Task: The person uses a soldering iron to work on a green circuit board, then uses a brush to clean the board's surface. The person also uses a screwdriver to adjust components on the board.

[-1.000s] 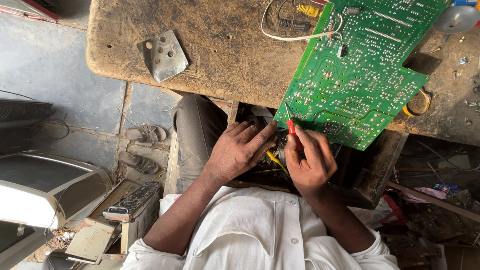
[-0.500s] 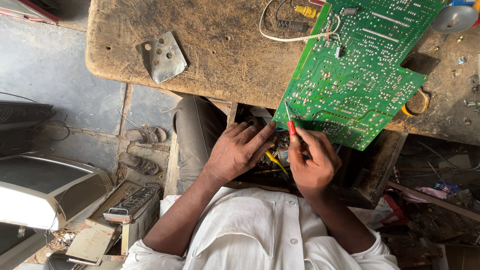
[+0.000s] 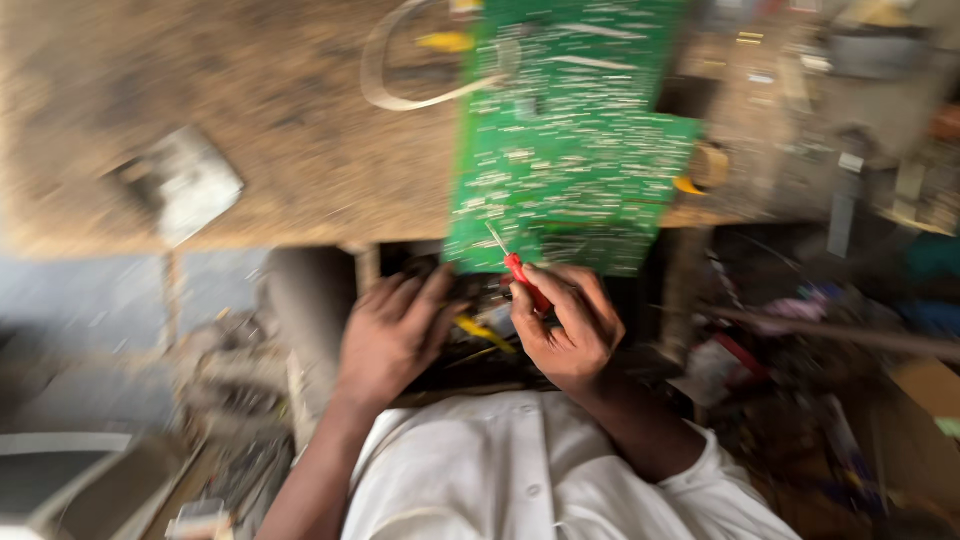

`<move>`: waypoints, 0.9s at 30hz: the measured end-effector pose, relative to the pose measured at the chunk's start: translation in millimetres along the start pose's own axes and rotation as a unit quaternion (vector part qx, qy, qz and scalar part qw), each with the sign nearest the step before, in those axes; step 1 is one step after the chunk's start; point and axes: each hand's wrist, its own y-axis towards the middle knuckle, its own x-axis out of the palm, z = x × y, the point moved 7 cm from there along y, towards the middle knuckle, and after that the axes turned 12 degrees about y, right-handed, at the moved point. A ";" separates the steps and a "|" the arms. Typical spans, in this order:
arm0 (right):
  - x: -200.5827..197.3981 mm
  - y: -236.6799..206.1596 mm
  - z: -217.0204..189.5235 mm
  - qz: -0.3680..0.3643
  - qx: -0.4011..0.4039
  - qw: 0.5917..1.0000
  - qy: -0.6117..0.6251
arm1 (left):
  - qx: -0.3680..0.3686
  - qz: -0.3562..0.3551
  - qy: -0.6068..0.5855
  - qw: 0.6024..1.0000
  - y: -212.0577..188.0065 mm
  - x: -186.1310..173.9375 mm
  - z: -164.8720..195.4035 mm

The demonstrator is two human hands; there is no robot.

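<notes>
The view is smeared by motion. A large green circuit board (image 3: 570,140) lies on a worn brown workbench (image 3: 260,90) and overhangs its near edge. My right hand (image 3: 570,325) grips a small red-handled screwdriver (image 3: 522,278), whose thin metal tip touches the board's lower edge. My left hand (image 3: 392,335) rests just below and left of the board with fingers stretched out and nothing visibly in it. A yellow piece (image 3: 482,330) lies in the dark gap between my hands.
A bent grey metal plate (image 3: 185,182) sits on the bench at left. A white wire loop (image 3: 405,95) curls beside the board's top. Cluttered parts and tools (image 3: 830,130) fill the right side, and a grey device (image 3: 70,480) stands on the floor at lower left.
The head camera has swung, blurring the picture and shifting the scene. My right hand still holds the screwdriver at the board's edge. My left hand has slipped slightly away from the board.
</notes>
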 end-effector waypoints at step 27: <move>-261.8 -53.8 222.5 0.156 0.063 0.952 -0.256 | -0.007 0.007 -0.002 1.000 3.7 0.4 9.2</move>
